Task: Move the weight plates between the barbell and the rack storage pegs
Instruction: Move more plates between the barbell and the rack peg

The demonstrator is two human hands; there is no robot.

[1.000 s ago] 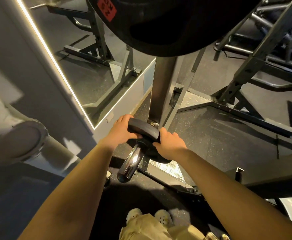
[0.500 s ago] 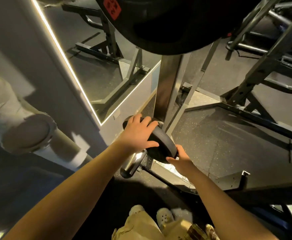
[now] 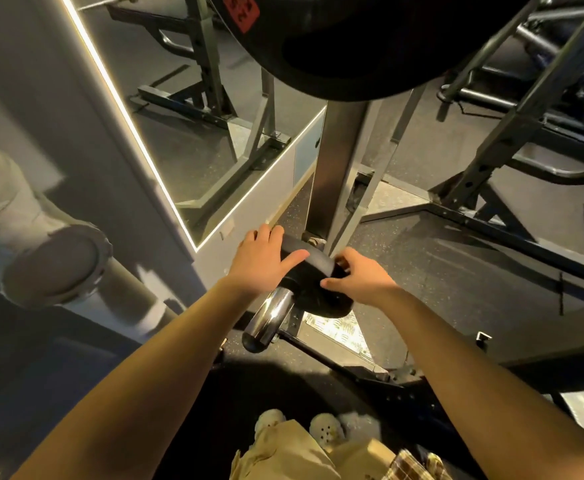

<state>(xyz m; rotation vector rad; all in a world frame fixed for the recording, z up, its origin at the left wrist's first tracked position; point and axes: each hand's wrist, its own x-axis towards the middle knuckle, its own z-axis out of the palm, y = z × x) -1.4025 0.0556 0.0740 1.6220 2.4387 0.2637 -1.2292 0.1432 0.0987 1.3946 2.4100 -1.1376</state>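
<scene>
A small black weight plate (image 3: 313, 273) sits on a chrome storage peg (image 3: 270, 318) low on the rack upright (image 3: 335, 174). My left hand (image 3: 261, 263) lies over the plate's left top edge, thumb along the rim and fingers over the far side. My right hand (image 3: 359, 277) grips the plate's right edge with curled fingers. A large black plate (image 3: 370, 39) with a red label hangs overhead at the top of the view.
A mirror (image 3: 186, 109) with a lit edge stands at the left beside a grey wall. Rack frames and base bars (image 3: 491, 220) cross the rubber floor to the right. My shoes (image 3: 325, 426) and trouser legs show at the bottom.
My right hand came up from the plate's lower edge to its right side. My left hand shifted slightly left on the rim. The plate stays on the peg.
</scene>
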